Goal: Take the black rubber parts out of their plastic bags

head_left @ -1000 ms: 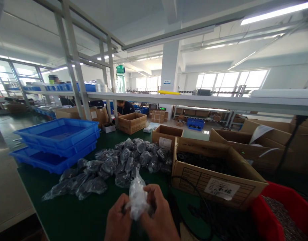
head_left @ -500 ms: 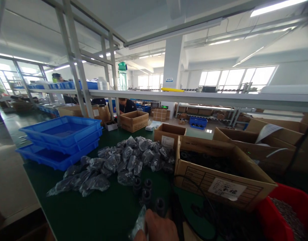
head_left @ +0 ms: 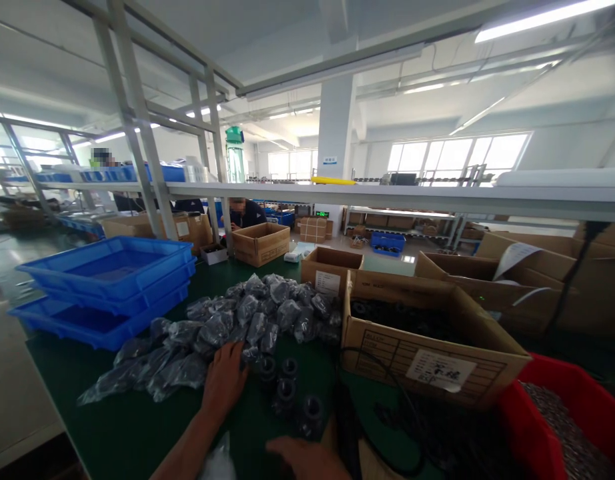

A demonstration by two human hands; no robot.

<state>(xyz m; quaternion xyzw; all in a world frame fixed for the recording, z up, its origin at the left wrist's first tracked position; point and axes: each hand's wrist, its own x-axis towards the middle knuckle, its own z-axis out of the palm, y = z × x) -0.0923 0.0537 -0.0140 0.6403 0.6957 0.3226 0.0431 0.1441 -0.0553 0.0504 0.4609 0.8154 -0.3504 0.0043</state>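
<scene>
My left hand [head_left: 226, 377] reaches over the front of a pile of dark parts in clear plastic bags [head_left: 257, 313]. Its fingers curl down over one bagged part at the near edge, mostly covered by the hand. At the bottom, my right hand [head_left: 307, 459] is partly cut off by the frame, slightly blurred, fingers stretched leftward with nothing seen in them. A loose clear plastic bag [head_left: 220, 460] lies between my left forearm and right hand. Several bare black ring-topped cylinders [head_left: 286, 390] stand on the green table, one [head_left: 311, 413] just above my right hand.
Stacked blue trays [head_left: 107, 267] are at left. A large cardboard box [head_left: 432, 347] of black parts stands right of the pile, with a red bin [head_left: 532, 413] of small metal pieces beside it. A black cable [head_left: 395, 373] loops in front. A shelf [head_left: 387, 193] spans overhead.
My left hand has come into clear view at the pile's front edge. My right hand has moved down and slightly left, away from the clear bag. The whole view has shifted a little.
</scene>
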